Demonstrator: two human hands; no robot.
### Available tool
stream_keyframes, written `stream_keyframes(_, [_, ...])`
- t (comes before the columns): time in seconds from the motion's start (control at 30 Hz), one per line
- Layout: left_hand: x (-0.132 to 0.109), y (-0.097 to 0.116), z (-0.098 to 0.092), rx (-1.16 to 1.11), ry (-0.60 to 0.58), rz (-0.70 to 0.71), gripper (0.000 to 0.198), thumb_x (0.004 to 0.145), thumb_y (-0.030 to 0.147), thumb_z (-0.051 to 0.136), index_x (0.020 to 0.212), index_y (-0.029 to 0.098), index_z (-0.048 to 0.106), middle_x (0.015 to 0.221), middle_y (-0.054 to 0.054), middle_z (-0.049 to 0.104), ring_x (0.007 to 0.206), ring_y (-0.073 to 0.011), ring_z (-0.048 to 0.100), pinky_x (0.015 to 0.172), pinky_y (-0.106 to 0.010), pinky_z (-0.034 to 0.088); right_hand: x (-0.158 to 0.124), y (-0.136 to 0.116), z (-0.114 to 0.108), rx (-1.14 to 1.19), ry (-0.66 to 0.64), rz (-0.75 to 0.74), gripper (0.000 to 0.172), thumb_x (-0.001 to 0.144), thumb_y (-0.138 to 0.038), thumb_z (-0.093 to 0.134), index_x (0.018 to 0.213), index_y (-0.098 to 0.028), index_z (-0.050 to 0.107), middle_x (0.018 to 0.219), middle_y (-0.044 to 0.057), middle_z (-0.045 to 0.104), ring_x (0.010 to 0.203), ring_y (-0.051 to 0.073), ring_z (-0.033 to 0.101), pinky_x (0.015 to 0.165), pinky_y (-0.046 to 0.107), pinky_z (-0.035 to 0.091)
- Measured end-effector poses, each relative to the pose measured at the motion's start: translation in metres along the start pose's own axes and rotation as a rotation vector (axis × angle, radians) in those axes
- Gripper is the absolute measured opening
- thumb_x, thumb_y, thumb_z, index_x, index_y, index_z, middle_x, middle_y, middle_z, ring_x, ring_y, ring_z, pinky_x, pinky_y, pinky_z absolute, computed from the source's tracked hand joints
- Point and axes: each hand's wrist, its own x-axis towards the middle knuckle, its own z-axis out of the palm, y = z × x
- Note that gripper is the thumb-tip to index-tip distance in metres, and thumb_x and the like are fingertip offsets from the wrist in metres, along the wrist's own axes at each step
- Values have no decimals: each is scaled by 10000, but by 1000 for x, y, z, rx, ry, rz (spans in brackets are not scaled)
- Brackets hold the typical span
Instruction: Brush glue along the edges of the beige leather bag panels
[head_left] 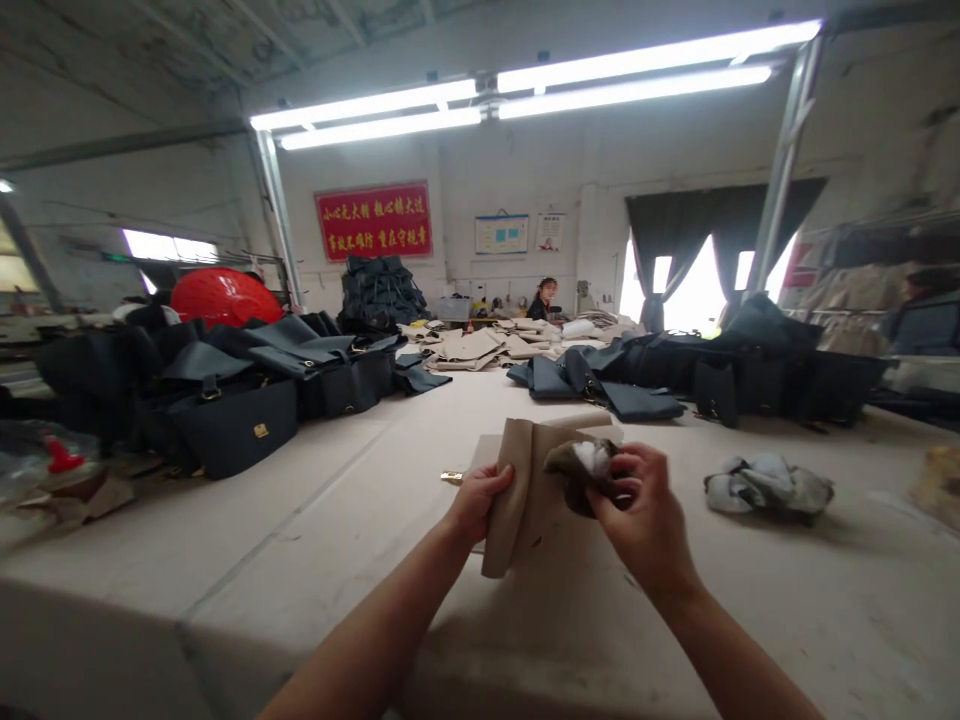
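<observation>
My left hand (484, 500) grips the folded edge of a beige bag piece (517, 500), which is tilted up above the table. A gold metal clasp (451, 478) sticks out just left of that hand. In my right hand (649, 510) is a crumpled, stained rag (574, 470), dark brown with a white patch, pinched between the fingers. The rag is close against the right side of the beige piece; whether it touches cannot be made out.
Dark bags (232, 425) line the table's left side, and more dark bags (637, 385) lie at the back right. A crumpled grey-white cloth (769, 487) rests to the right. Beige pieces (480, 348) are heaped far back, near a seated person (544, 300). A red-tipped bottle (61, 458) stands left.
</observation>
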Motion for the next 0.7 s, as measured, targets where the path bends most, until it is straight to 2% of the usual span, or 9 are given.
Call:
stream_keyframes(0.07, [1, -2, -3, -14, 33, 26, 512, 457, 398, 886, 821, 116, 662, 700, -65, 685, 606, -166, 603, 581, -277, 494, 9, 9, 10, -227, 11, -88, 444, 699, -330, 515, 1113, -199, 424, 989, 75, 548, 779, 233, 583, 662, 368, 500])
stream_keyframes(0.13, [1, -1, -5, -23, 77, 38, 547, 413, 422, 897, 804, 122, 659, 685, -57, 680, 598, -158, 592, 574, -269, 485, 16, 32, -4, -449, 79, -129, 435, 704, -324, 460, 1114, -180, 453, 1024, 109, 522, 886, 287, 564, 712, 416, 494])
stream_keyframes(0.2, [0, 1, -6, -13, 71, 44, 564, 425, 438, 890, 836, 122, 666, 716, -66, 689, 624, -164, 596, 592, -269, 481, 19, 66, -34, -618, 106, -134, 433, 741, -385, 439, 1112, -169, 490, 1076, 139, 493, 997, 328, 535, 748, 440, 495])
stream_keyframes(0.33, [-12, 0, 6, 95, 10, 151, 472, 556, 455, 814, 879, 137, 683, 760, -61, 685, 658, -164, 574, 599, -259, 440, 8, 131, -104, -794, -16, -85, 495, 696, -504, 457, 1027, -149, 557, 1232, 236, 454, 1048, 427, 529, 713, 521, 494])
stream_keyframes(0.43, [-28, -12, 20, 446, 29, 370, 220, 733, 384, 662, 788, 171, 671, 722, -34, 646, 672, -162, 531, 613, -263, 394, -20, 138, -126, -758, 9, -32, 542, 694, -569, 472, 1040, -161, 557, 1365, 253, 394, 1167, 476, 451, 950, 592, 393])
stream_keyframes(0.5, [-40, -26, 30, 760, 35, 488, 203, 823, 348, 550, 718, 189, 620, 691, -38, 624, 660, -168, 520, 614, -285, 363, -47, 121, -112, -479, 7, 271, 717, 616, -653, 562, 1140, -164, 518, 1348, 225, 438, 1223, 439, 428, 1059, 569, 317])
stream_keyframes(0.57, [-51, -44, 40, 1041, 8, 536, 267, 885, 368, 454, 715, 202, 577, 688, -67, 633, 636, -189, 537, 602, -320, 328, -75, 96, -77, 44, -59, 679, 973, 488, -690, 714, 1263, -183, 415, 1296, 200, 501, 1196, 387, 482, 1053, 541, 349])
stream_keyframes(0.63, [-58, -62, 50, 1258, -42, 547, 320, 922, 388, 371, 752, 207, 572, 733, -117, 664, 654, -227, 584, 602, -353, 308, -99, 70, -35, 528, -50, 808, 1060, 432, -642, 792, 1291, -213, 344, 1342, 180, 476, 1217, 348, 478, 985, 475, 445])
stream_keyframes(0.7, [-64, -78, 60, 1378, -131, 551, 296, 917, 356, 373, 780, 200, 584, 755, -151, 677, 695, -264, 621, 610, -371, 322, -113, 49, 0, 821, -33, 868, 1027, 416, -551, 856, 1256, -199, 382, 1281, 165, 533, 1218, 320, 486, 975, 399, 467])
